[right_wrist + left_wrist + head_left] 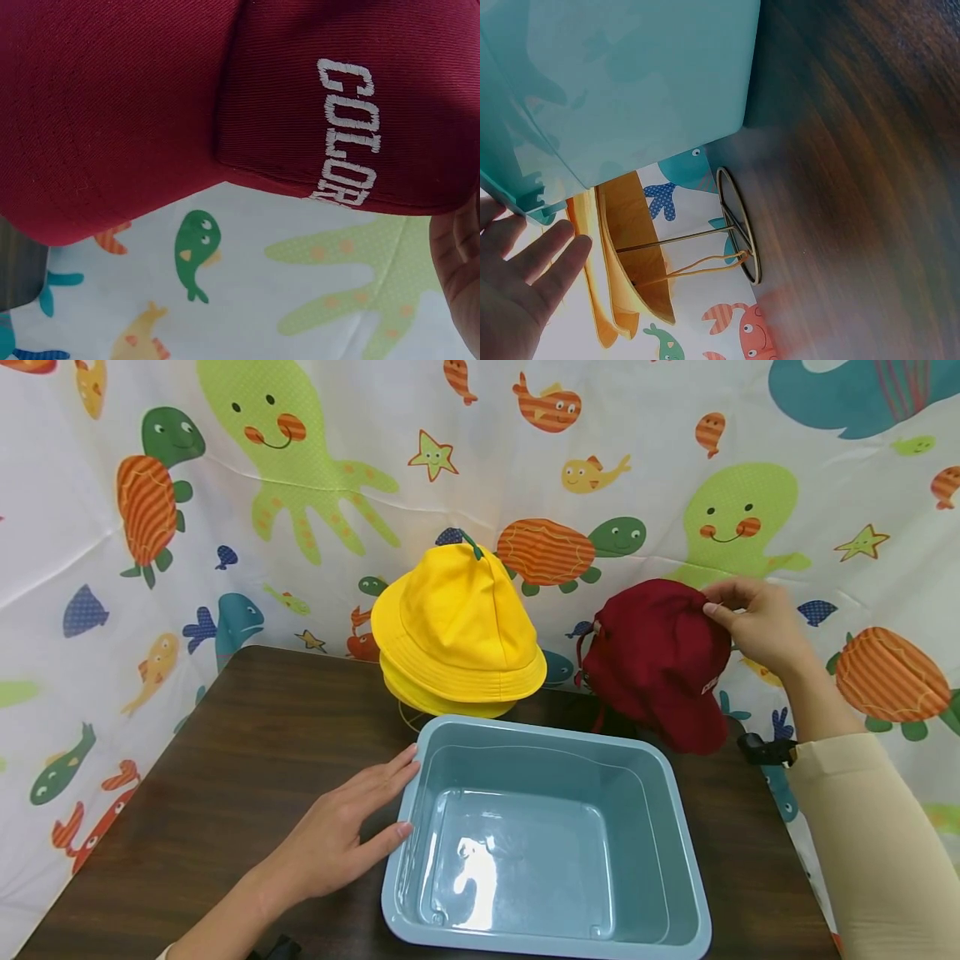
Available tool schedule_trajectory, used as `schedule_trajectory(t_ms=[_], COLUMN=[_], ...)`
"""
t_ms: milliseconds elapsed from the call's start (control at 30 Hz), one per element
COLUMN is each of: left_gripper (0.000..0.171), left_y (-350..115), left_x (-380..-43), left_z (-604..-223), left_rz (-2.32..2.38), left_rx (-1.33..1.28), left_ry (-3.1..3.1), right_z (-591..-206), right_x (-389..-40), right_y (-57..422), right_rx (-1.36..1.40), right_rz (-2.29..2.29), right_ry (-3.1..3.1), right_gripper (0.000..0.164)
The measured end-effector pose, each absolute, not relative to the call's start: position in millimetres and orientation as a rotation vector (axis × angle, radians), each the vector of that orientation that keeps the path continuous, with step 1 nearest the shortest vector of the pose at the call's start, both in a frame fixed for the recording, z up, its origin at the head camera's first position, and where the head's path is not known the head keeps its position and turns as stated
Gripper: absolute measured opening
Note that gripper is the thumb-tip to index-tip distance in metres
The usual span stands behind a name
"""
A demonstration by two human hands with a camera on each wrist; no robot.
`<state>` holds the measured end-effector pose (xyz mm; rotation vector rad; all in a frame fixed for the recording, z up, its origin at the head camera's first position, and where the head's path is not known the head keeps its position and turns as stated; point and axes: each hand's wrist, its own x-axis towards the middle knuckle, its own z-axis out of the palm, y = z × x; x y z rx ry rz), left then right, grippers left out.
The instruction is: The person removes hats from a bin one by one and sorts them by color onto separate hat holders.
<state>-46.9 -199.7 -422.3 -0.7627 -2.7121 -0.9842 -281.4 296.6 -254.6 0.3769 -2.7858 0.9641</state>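
Observation:
My right hand [761,618] pinches the crown of a dark red baseball cap [660,652] at the back right. The cap's brim points down toward me, and white stitched letters [349,135] show on its front in the right wrist view. My left hand [341,835] lies with extended fingers along the left rim of a light blue plastic basin [517,860]. In the left wrist view, the fingers [562,270] of that hand reach the basin's edge. Nothing lies inside the basin.
Yellow bucket hats [461,627], stacked, sit behind the basin on a thin gold wire stand [739,225] with a round base. A dark wooden table [187,802] carries everything. Behind it hangs a white curtain [360,410] printed with sea animals.

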Motion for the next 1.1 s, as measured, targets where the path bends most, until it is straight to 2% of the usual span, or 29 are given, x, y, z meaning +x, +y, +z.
schedule_trajectory(t_ms=[600,1100], left_gripper=[0.072,0.07], left_y=[-201.1,-202.7], left_x=[-47.5,-47.4], left_z=[-424.2,-423.2], left_rz=[-1.0,-0.974], left_rx=[-0.757,-0.756], left_ry=[-2.699,-2.707], right_z=[-281.7,-293.1], right_x=[-278.0,-266.7], right_y=[290.3,293.0], right_rx=[0.383,0.427], right_rz=[0.992,0.998], right_ry=[-2.768,-2.796], right_gripper=[0.025,0.041])
